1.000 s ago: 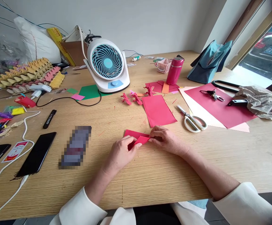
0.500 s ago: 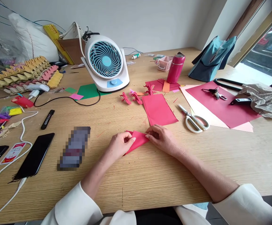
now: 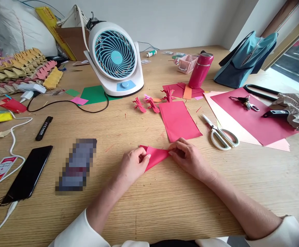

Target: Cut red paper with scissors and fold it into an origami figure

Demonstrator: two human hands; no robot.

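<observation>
A folded piece of red paper (image 3: 156, 157) is held between my two hands, low over the wooden table. My left hand (image 3: 135, 161) pinches its left part between thumb and fingers. At the paper's right tip, my right hand (image 3: 187, 157) pinches with thumb and forefinger. Just beyond my hands lies a flat red sheet (image 3: 180, 120), and behind it several small folded red paper figures (image 3: 153, 104). White-handled scissors (image 3: 220, 134) rest, blades slightly apart, to the right of that sheet.
A white and blue fan (image 3: 115, 58) stands at the back, with green paper (image 3: 94, 95) beside it. A pink flask (image 3: 201, 70) and a teal bag (image 3: 245, 61) are back right. Phones, including a black phone (image 3: 28, 175), a marker (image 3: 44, 128) and a white cable (image 3: 13, 139) lie left.
The view has shifted a little, so most things sit slightly differently in the frame. Both hands keep their pinch on the folded red paper, which looks almost the same.
</observation>
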